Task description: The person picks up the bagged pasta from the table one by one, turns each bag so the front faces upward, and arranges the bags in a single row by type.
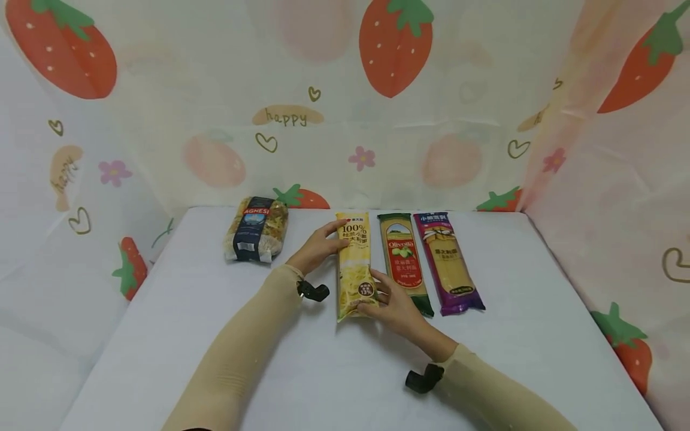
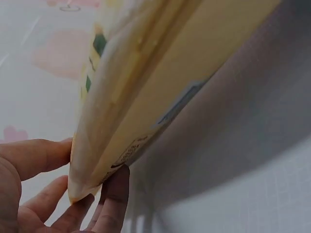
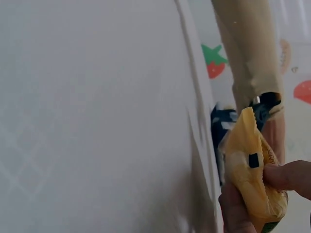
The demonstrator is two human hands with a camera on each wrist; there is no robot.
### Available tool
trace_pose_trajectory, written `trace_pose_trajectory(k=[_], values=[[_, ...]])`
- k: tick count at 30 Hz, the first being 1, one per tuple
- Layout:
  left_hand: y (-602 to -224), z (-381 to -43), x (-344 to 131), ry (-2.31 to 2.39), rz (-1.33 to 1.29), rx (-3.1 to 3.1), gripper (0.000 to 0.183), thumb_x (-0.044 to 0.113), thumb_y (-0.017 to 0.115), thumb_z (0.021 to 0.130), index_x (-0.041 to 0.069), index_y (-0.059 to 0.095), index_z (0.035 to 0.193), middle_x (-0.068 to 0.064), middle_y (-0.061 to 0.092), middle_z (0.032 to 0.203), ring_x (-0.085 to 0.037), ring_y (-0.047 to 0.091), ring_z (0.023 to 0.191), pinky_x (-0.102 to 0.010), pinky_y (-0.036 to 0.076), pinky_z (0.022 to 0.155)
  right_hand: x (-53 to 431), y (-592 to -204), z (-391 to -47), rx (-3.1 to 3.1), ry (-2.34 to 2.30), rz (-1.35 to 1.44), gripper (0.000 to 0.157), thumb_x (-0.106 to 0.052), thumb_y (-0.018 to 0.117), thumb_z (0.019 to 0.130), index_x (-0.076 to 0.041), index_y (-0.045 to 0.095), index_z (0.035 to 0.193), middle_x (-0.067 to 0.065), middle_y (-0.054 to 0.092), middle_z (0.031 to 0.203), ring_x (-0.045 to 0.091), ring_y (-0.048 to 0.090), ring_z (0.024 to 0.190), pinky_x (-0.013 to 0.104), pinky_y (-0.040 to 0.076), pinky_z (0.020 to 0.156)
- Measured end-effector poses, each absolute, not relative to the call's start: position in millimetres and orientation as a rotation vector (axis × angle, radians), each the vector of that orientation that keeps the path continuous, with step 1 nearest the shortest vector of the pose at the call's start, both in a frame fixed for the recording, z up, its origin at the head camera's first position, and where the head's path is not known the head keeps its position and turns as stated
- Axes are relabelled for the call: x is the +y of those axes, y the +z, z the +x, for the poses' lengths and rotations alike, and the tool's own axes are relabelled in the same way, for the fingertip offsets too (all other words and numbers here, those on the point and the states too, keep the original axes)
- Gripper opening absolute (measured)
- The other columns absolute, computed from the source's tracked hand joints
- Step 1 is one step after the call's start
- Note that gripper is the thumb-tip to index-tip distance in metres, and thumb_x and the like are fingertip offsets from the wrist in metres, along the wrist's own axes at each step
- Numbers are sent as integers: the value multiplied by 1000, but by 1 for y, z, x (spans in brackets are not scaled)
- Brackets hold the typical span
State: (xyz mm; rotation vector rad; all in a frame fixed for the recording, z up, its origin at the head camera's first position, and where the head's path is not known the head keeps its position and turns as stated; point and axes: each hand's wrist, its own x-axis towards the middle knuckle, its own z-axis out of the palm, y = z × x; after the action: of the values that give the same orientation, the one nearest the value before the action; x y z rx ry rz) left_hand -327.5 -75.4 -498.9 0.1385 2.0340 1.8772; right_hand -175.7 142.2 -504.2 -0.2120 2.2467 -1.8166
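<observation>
A long yellow pasta pack [image 1: 354,260] is held between both hands over the middle of the white table. Near the pack's top left edge, my left hand [image 1: 318,246] pinches it; in the left wrist view the thumb lies on one face and the fingers [image 2: 114,194] curl beneath. My right hand [image 1: 396,305] grips the lower right end. The right wrist view shows the yellow pack's crimped end [image 3: 250,165] between thumb and fingers. Seen from below in the left wrist view, the pack's back [image 2: 160,92] is tilted off the table, with a shadow beside it.
Right of the yellow pack lie a green-and-red Olivoilà spaghetti pack [image 1: 404,263] and a purple-ended noodle pack [image 1: 448,263]. An Agnesi pasta bag [image 1: 256,230] sits at the back left. Strawberry-print cloth [image 1: 339,72] walls the white table [image 1: 302,371] behind and at the sides.
</observation>
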Motion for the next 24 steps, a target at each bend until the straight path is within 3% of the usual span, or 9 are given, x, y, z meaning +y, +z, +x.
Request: trace_pose_trajectory(k=[17, 24], values=[[-514, -343, -64, 1754, 144, 2113, 70, 15, 69, 107, 19, 37, 169, -11, 23, 178, -31, 51, 146, -46, 46, 119, 153, -512, -190, 2348, -1679, -233, 85, -11, 82, 98, -4, 34, 167, 23, 60, 148, 42, 60, 137, 48, 57, 106], [-513, -347, -63, 1675, 205, 2197, 69, 16, 68, 108, 16, 37, 169, -14, 30, 175, -31, 49, 146, -47, 44, 121, 152, -511, -194, 2502, -1482, -222, 87, -18, 85, 96, -5, 36, 167, 19, 62, 146, 36, 63, 132, 45, 58, 103]])
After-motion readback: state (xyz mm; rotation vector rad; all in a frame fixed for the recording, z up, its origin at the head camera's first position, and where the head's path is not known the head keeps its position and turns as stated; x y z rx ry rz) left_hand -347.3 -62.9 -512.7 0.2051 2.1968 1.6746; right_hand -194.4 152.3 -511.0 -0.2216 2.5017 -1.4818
